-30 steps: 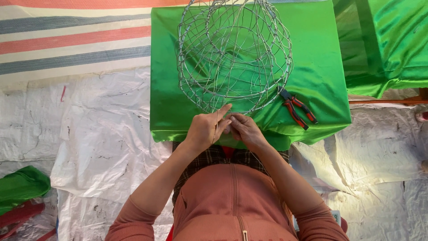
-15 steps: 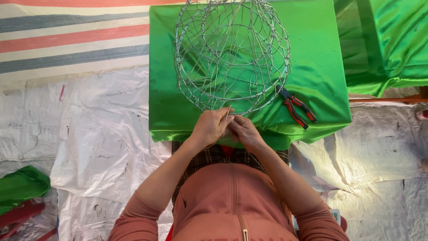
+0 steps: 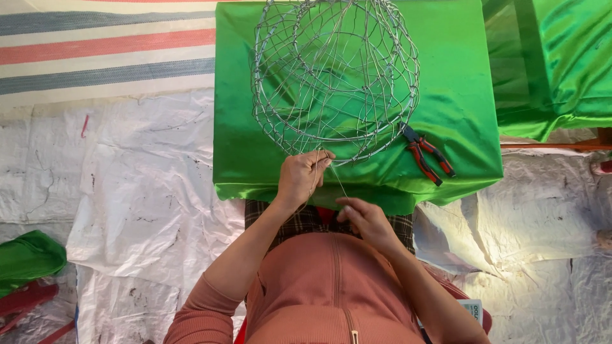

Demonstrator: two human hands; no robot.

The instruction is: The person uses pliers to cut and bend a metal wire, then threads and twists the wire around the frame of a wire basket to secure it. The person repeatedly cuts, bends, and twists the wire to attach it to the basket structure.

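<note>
Your left hand (image 3: 303, 178) pinches the wire basket (image 3: 336, 79) rim just beyond its fingertips; your right hand (image 3: 365, 220) pinches a thin wire strand (image 3: 339, 186) running diagonally up to the rim.

We wear a salmon-pink ribbed top (image 3: 331, 286) with a zip down its front (the metal pull shows near the lower edge), its long sleeves pushed up toward the elbows, and dark checked trousers (image 3: 306, 220) in brown and black.
</note>
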